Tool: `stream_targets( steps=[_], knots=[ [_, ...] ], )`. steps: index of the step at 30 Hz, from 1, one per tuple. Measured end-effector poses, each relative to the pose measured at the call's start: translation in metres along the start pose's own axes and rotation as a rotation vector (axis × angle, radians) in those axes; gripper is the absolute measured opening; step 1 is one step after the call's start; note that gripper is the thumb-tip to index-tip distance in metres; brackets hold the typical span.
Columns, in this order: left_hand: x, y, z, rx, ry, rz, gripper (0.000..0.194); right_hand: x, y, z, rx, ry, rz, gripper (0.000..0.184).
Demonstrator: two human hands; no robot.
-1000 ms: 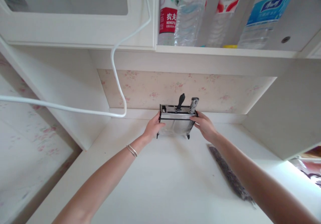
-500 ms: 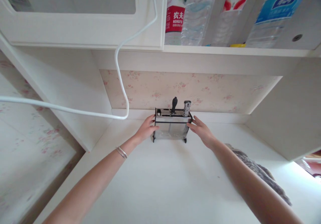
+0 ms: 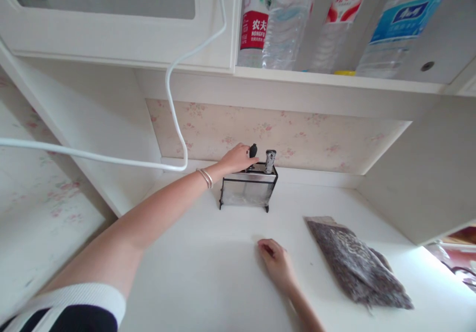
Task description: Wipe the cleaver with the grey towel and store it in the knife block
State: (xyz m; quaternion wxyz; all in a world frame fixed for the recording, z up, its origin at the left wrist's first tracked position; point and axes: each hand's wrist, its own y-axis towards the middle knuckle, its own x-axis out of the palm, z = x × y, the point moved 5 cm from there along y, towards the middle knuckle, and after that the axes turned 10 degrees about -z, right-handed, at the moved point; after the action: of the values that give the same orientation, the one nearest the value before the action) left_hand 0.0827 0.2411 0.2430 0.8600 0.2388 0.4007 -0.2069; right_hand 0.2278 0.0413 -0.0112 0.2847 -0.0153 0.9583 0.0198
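A knife holder (image 3: 247,192) with clear walls and a dark frame stands on the white counter against the back wall. My left hand (image 3: 237,158) reaches over its top and is closed round the black handle of a knife (image 3: 253,150). The blade is inside the holder. A second, grey-patterned handle (image 3: 270,160) stands up at the right end of the holder. Closer to me, my right hand (image 3: 277,265) rests low over the counter with its fingers curled in and nothing visible in them.
A grey-brown cloth (image 3: 357,262) lies on the counter at the right. A white cable (image 3: 174,109) hangs across the left side. Overhead, a cabinet shelf (image 3: 334,80) carries several plastic bottles (image 3: 290,25).
Both hands have let go of the holder's sides. The left has moved onto the black knife handle; the right has drawn back towards me. The holder has shifted left since the first frame.
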Motion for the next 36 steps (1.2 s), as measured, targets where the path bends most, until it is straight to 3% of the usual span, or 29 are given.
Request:
stream_targets(
  steps=[4,6,8,13,19,22,25,29,32,36],
  knots=[
    [0.009,0.017,0.009,-0.055,-0.110,-0.080,0.025,-0.004,-0.005,-0.007,-0.050,-0.066,0.015,0.023],
    [0.004,0.021,0.017,-0.073,-0.169,-0.100,0.023,-0.006,-0.006,-0.007,-0.059,-0.059,0.015,0.023],
    [-0.011,0.024,0.029,-0.067,-0.234,-0.076,0.024,-0.007,-0.006,-0.005,-0.052,-0.040,0.024,0.022],
    [-0.072,0.023,0.066,0.081,-0.390,0.100,0.024,-0.006,-0.005,0.000,-0.048,-0.051,0.035,0.022],
    [-0.115,0.002,0.092,0.215,-0.399,0.158,0.015,-0.002,-0.008,-0.005,-0.085,-0.135,0.012,0.023],
    [-0.120,-0.019,0.097,0.272,-0.342,0.146,0.014,-0.002,-0.010,-0.008,-0.097,-0.172,0.022,0.025],
    [-0.111,-0.054,0.099,0.311,-0.106,0.102,0.017,-0.002,-0.012,-0.011,-0.113,-0.204,0.035,0.025],
    [-0.084,-0.114,0.077,0.381,0.262,0.096,0.018,-0.001,-0.016,-0.017,-0.132,-0.255,0.019,0.028],
    [-0.058,-0.161,0.032,0.390,0.372,0.132,0.026,0.001,-0.018,-0.019,-0.144,-0.285,0.004,0.029],
    [-0.026,-0.232,-0.038,0.289,0.441,0.215,0.039,0.001,-0.018,-0.018,-0.150,-0.284,0.007,0.029]
  ],
)
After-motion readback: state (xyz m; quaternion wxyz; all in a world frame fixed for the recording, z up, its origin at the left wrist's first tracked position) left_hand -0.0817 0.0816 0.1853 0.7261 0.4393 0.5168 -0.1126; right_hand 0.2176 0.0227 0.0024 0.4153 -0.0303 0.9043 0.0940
